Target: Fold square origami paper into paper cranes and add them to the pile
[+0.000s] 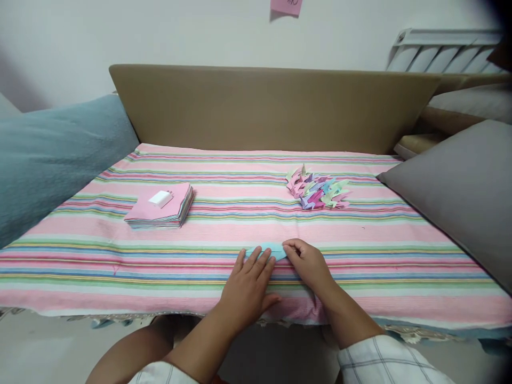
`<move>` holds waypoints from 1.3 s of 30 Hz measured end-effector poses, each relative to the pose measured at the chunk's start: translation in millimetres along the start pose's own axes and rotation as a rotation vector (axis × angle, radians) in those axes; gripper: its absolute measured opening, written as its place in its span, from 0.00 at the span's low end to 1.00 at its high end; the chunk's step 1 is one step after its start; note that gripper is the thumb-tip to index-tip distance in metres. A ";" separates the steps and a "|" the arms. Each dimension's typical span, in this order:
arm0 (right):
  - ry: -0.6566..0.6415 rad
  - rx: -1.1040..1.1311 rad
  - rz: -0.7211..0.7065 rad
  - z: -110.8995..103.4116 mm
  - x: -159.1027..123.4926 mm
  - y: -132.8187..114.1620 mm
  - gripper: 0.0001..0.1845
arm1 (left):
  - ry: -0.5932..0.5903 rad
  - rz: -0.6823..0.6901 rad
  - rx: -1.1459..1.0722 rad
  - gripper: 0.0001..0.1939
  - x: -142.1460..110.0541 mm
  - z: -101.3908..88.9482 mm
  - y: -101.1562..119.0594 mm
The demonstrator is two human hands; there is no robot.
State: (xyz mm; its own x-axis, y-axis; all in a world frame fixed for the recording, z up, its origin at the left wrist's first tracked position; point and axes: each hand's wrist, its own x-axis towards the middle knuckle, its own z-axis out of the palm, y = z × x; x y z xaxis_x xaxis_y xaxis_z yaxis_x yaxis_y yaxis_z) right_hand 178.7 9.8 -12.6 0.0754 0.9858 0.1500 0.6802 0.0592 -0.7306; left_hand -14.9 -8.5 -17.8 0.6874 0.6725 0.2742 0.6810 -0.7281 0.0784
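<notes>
A small folded piece of light blue paper (279, 252) lies flat on the striped cloth, close to its front edge. My left hand (251, 288) rests on it from the left, fingers stretched out and spread, covering part of the paper. At the paper's right end, my right hand (307, 262) pinches the tip between thumb and forefinger, its other fingers curled in. Beyond my right hand stands a cluster of folded paper cranes (318, 189) in pink, purple, green and blue. Off to the left is a stack of square paper (158, 208), pink on top.
A white charger plug (161, 199) sits on the paper stack. The striped cloth (224, 229) covers the surface, backed by a tan board (272, 109). A blue cushion (60, 154) leans at the left, a grey cushion (464, 197) at the right.
</notes>
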 end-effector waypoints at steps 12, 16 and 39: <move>-0.152 -0.425 -0.564 19.7 -26.3 -11.9 0.31 | -0.026 -0.018 -0.006 0.36 0.0 3.4 0.7; -0.223 -0.442 -0.498 23.9 -27.1 -12.1 0.35 | -0.009 -0.046 -0.024 0.37 -0.3 2.5 1.0; -0.273 -0.505 -0.398 13.2 -22.7 -1.3 0.29 | -0.061 -0.078 -0.067 0.35 -1.1 -5.8 -10.3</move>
State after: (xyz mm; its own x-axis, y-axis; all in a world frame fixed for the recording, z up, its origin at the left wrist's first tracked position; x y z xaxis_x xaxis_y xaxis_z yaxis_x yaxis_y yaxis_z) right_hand 166.5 -10.6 -23.8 -0.3908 0.9126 0.1204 0.8789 0.4088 -0.2458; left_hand -24.0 -2.4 -13.3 0.6481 0.7331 0.2064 0.7164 -0.6788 0.1614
